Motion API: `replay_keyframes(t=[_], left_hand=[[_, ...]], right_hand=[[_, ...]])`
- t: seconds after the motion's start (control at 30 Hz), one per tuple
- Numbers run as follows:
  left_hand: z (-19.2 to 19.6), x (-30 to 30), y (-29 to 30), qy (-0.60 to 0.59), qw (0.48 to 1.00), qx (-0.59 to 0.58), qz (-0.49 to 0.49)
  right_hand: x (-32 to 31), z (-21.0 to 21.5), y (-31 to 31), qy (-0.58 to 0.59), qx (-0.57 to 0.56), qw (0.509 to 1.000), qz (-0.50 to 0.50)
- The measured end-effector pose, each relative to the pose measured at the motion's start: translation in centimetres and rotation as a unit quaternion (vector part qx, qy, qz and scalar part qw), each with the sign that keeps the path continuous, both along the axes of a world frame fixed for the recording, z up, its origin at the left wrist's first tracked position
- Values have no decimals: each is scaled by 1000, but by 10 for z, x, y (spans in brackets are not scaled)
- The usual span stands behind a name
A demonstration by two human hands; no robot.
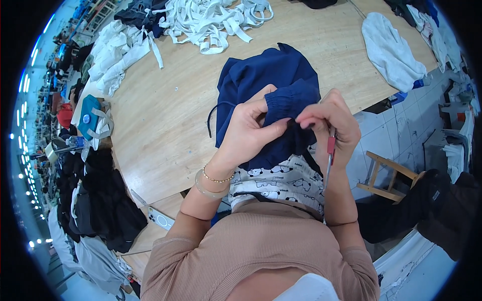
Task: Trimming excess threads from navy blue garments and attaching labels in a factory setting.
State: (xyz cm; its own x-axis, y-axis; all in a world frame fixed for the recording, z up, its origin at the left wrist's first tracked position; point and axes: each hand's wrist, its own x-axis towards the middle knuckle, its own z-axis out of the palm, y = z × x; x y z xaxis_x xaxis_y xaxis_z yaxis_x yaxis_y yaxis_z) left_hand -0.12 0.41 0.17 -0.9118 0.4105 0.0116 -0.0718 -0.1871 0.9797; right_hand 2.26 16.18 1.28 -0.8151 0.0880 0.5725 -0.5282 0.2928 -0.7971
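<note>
A navy garment [271,67] lies bunched at the table's near edge and over my lap, with a dark drawcord [211,118] trailing from its left side. My left hand [251,123] is closed on its gathered elastic edge [281,102], the thumb pressing from below. Close by on the right, my right hand [334,118] has its thumb and fingertips pinched together at the same edge; whatever is between the tips is too small to make out. Tucked in that hand's palm is a slim metal tool with a red grip [331,144], its end pointing down toward my forearm.
White fabric strips [211,22] are heaped at the table's far side, beside white cloth [113,50]. A pale grey garment [389,47] lies at right. A teal box [90,116] and dark clothes [95,200] are at left, a phone [160,218] nearer me, a wooden stool [389,175] at right.
</note>
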Motion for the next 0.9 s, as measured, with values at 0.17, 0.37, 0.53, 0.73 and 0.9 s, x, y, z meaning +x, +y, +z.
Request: replay_keyframes(t=[0.17,0.37,0.53,0.73,0.9], left_hand=[[-1,0,7,105,994,-12,-1],[-2,-4,7,104,994,-25,6],[-4,-4,15,145,986,-27,71],[-6,-4,23,202,965,-109,128],[-17,-3,27,199,965,-99,138]], right_hand=[[16,-4,3,-37,-12,997,62],[9,-5,5,-17,-48,999,-9],[7,5,-2,31,-10,999,-17],[20,-4,-20,-204,-275,937,71],[28,-8,-16,-284,-392,870,95]])
